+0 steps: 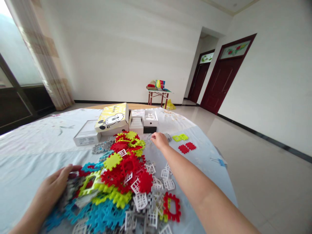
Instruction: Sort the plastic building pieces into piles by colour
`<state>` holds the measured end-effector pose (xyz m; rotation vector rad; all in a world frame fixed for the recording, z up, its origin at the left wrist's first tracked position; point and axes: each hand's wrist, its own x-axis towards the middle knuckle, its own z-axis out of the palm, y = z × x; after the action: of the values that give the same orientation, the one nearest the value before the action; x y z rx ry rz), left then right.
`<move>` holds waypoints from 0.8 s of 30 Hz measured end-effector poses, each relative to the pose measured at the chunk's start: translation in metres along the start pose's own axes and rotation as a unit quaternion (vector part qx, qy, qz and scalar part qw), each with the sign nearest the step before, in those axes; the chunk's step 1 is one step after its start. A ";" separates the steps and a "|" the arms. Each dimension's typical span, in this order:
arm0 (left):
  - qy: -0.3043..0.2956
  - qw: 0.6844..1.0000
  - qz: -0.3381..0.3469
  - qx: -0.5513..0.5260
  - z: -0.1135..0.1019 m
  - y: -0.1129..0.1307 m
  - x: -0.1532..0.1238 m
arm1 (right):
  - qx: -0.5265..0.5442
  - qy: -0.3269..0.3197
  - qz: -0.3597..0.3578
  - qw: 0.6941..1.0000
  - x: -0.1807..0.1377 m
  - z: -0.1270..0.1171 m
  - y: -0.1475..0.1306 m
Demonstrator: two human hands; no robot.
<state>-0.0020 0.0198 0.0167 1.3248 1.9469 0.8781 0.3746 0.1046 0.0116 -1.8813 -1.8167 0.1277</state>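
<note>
From where I stand, the person's left hand bends against the near-left edge of a heaped pile of red, lime-green, blue and grey notched plastic tiles, its fingertips at a red piece; I cannot tell whether they grip it. The right hand reaches past the pile, fingers curled in and pinched together, though I can't make out anything between them. Just to its right sits a grey notched plastic piece, and farther right lie two lime-green notched plastic pieces and two solid red notched plastic tiles. Small white plastic lattice pieces are strewn nearer the person than that hand. Beyond it and to its left, a yellow-and-white cartoon-printed cardboard box leans at a tilt on the table, draped in pale-blue floral cloth
</note>
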 end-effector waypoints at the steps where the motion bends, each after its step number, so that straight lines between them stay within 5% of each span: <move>1: 0.002 1.000 0.005 0.001 0.000 0.000 0.000 | -0.003 -0.001 0.002 1.000 0.001 0.002 -0.001; 13: 0.005 1.000 0.008 0.021 0.001 0.000 0.000 | 0.058 -0.024 -0.086 0.994 -0.033 -0.020 0.023; 24: 0.004 1.000 0.024 0.009 0.003 -0.001 0.001 | 0.085 -0.070 -0.145 0.983 -0.019 0.001 -0.034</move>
<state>-0.0002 0.0210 0.0137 1.3847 1.9407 0.8926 0.3410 0.0858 0.0195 -1.5064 -2.0807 0.3079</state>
